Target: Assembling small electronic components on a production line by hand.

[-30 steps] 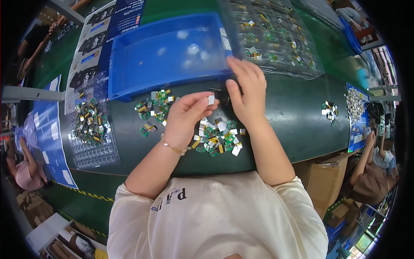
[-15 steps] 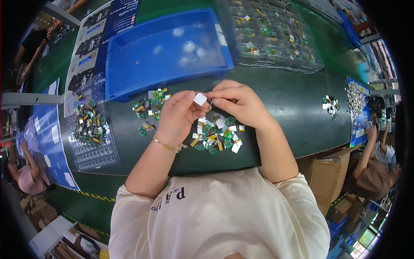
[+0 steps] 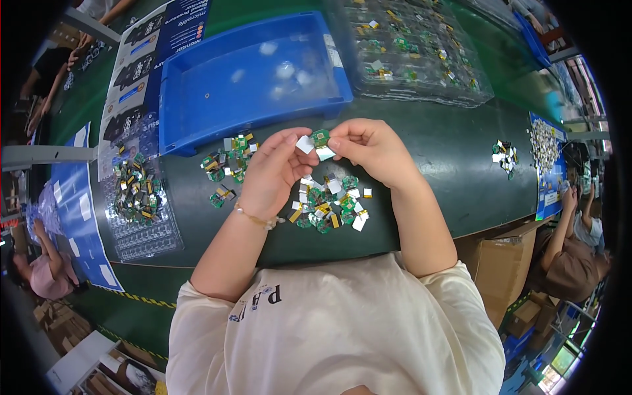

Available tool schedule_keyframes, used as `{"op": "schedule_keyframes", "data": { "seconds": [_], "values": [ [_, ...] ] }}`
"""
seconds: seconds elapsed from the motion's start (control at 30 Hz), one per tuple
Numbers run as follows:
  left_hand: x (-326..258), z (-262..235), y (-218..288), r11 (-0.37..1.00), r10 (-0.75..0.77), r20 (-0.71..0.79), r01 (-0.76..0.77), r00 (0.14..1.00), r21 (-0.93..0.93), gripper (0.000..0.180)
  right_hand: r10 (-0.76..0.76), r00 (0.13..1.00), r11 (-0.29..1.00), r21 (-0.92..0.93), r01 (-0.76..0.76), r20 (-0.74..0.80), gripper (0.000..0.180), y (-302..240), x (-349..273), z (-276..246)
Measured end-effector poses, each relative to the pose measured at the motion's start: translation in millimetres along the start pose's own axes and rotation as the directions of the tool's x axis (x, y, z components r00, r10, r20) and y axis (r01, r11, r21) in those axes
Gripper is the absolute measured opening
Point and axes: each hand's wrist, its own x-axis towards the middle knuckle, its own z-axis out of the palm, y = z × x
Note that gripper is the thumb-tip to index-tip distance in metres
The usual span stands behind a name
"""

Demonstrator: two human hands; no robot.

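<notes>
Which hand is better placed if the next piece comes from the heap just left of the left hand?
Probably the left hand: it is nearest that heap, while the right hand would have to reach past it. Both are busy, though: the left pinches a white square, the right a green board.

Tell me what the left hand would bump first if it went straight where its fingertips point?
Probably the green circuit board held in the right hand, just beyond the white square, though depth is unclear.
</notes>
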Motion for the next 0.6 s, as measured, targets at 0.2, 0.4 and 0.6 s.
{"op": "schedule_keyframes", "data": {
  "seconds": [0.2,0.4,0.6],
  "values": [
    [-1.2,5.4,-4.7,0.996,0.046,-0.047,-0.042,0.998,0.083,0.022,0.062,0.998,0.998,0.004,-0.062,0.034,0.013,-7.3,-3.7,1.7],
    [-4.8,3.7,-7.8,0.967,0.142,0.026,-0.145,0.989,0.21,0.017,-0.018,0.986,1.0,-0.019,0.021,0.167,0.01,0.0,-3.4,-0.7],
    [-4.3,2.3,-5.3,0.983,0.061,0.094,-0.076,0.994,0.165,0.018,-0.007,0.986,0.992,0.129,-0.014,0.166,0.01,-2.6,-3.4,0.9]
  ]
}}
